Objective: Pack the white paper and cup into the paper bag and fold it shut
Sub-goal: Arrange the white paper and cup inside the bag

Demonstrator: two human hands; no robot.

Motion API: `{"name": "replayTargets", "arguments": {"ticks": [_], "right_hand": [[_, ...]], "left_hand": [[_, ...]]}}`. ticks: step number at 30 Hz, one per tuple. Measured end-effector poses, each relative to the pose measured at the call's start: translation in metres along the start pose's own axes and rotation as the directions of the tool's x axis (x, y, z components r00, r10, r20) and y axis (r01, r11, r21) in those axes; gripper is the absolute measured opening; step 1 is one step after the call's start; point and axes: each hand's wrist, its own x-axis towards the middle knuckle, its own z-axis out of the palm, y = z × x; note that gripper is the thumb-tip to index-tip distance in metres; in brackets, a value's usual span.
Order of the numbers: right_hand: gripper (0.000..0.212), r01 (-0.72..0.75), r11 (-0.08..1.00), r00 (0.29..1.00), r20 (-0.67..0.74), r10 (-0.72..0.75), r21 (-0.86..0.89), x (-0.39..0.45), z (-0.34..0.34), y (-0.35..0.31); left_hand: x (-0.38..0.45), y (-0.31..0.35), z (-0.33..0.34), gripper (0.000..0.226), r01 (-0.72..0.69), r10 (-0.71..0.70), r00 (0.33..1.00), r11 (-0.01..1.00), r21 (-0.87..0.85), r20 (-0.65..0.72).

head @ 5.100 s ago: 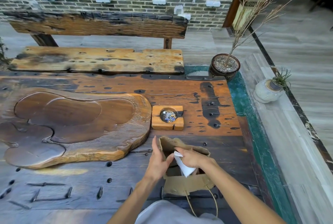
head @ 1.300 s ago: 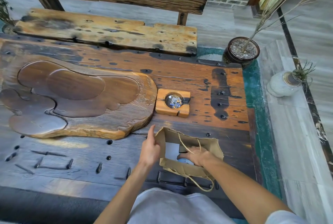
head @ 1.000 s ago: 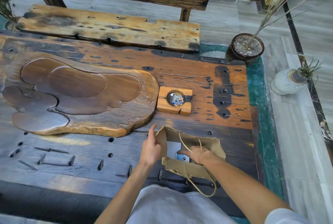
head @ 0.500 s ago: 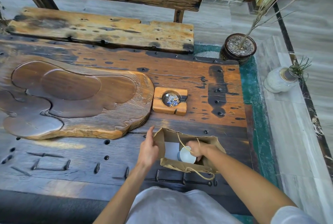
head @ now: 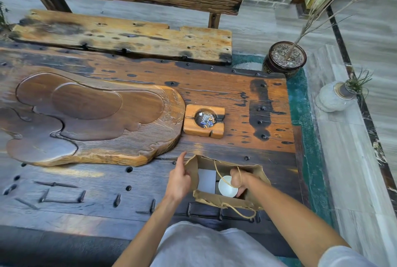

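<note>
A brown paper bag (head: 251,171) stands open on the dark wooden table near its front edge. The white paper (head: 206,180) lies flat inside it at the left. A white cup (head: 227,187) sits upright inside the bag beside the paper. My right hand (head: 238,180) reaches down into the bag and grips the cup's right side. My left hand (head: 178,178) holds the bag's left wall, with its index finger pointing up. The bag's twine handles (head: 242,213) hang loose over the rim.
A wooden ashtray block (head: 204,121) sits just beyond the bag. A large carved wooden tray (head: 90,116) fills the table's left. Beyond stands a wooden bench (head: 129,36). To the right are a dark plant pot (head: 284,59) and a white vase (head: 335,96).
My right hand has brought the white cup down into the bag beside the paper, which went in earlier. My left hand has stayed on the bag's left wall.
</note>
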Motion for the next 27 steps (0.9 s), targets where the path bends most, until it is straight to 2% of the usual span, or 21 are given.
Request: {"name": "replayTargets", "arguments": {"ticks": [4,9,12,15,17,21,24,27], "right_hand": [[0.040,-0.024,0.999,1.000,-0.004,0.024,0.031,0.003,0.005,0.001],[0.029,-0.029,0.991,0.999,-0.016,0.031,0.132,0.015,0.011,0.002],[0.041,-0.019,0.988,0.997,-0.068,0.030,0.150,0.017,0.013,0.000],[0.052,0.055,0.987,0.986,-0.165,-0.029,0.153,0.005,0.010,-0.002],[0.055,0.056,0.976,0.987,-0.161,-0.022,0.211,0.003,0.011,-0.003],[0.054,-0.047,0.960,0.993,-0.093,0.075,0.277,-0.004,0.009,-0.008],[0.075,-0.065,0.975,0.995,-0.060,0.080,0.214,-0.010,0.004,-0.008],[0.086,-0.058,0.998,0.995,-0.080,0.059,0.020,-0.016,0.000,-0.005]], "left_hand": [[0.002,-0.001,-0.001,0.074,0.013,-0.013,1.000,1.000,-0.004,0.003],[0.002,-0.001,0.000,0.074,0.019,-0.019,1.000,1.000,-0.025,0.012],[0.004,-0.003,0.001,0.075,0.037,-0.037,0.999,0.999,-0.029,0.010],[0.007,-0.006,0.001,0.073,0.047,-0.047,0.999,0.998,-0.030,0.012],[0.008,-0.005,0.001,0.073,0.051,-0.051,0.999,0.998,-0.031,0.012],[0.008,-0.004,0.001,0.072,0.047,-0.046,0.999,0.999,-0.015,0.021],[0.009,-0.004,0.002,0.069,0.047,-0.047,0.999,0.999,0.001,0.016],[0.008,-0.003,0.002,0.068,0.049,-0.049,0.999,0.999,0.007,0.019]]}}
